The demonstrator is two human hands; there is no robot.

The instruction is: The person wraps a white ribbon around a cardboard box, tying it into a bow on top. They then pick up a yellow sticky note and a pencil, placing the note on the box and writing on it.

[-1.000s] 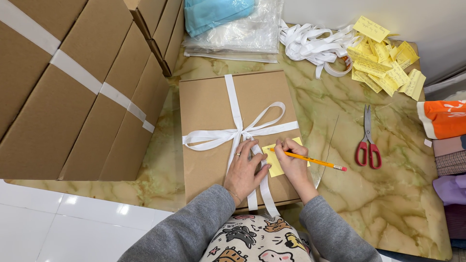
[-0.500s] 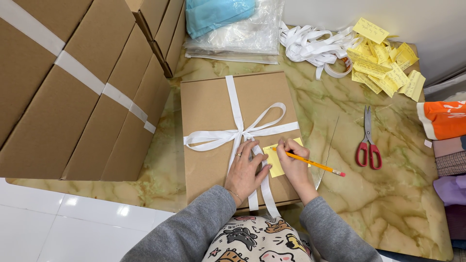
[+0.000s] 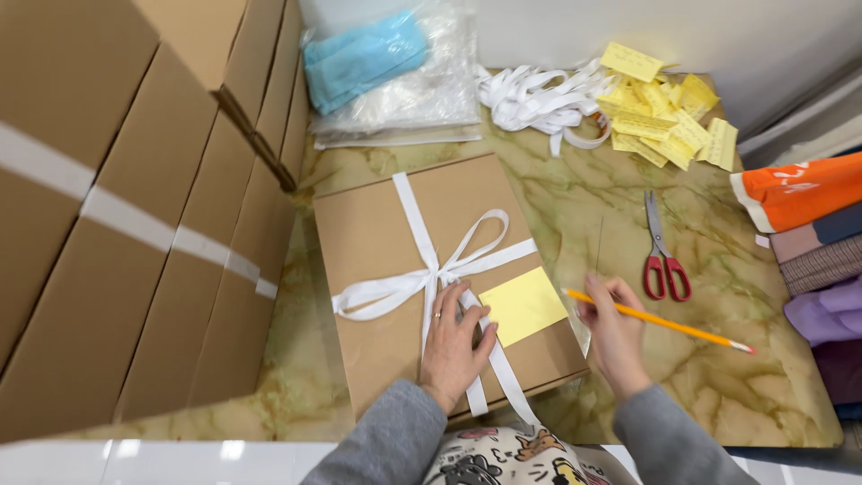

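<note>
A flat brown cardboard box (image 3: 377,242) tied with a white ribbon bow (image 3: 431,269) lies on a green marbled table. A blank yellow note (image 3: 523,306) sits on the box's lid at its near right. My left hand (image 3: 453,346) rests flat on the lid over the ribbon, just left of the note. My right hand (image 3: 613,332) hovers off the box's right edge, holding a yellow pencil (image 3: 669,321) that points right.
Red-handled scissors (image 3: 663,256) lie right of the box. A heap of yellow notes (image 3: 669,117) and loose white ribbon (image 3: 539,99) lie at the back, beside a clear bag with blue cloth (image 3: 368,54). Large taped cartons (image 3: 135,207) fill the left. Folded fabrics (image 3: 808,224) stack at right.
My right hand has lifted the pencil off the yellow note and moved right, past the box's edge, uncovering the note. My left hand stays on the lid.
</note>
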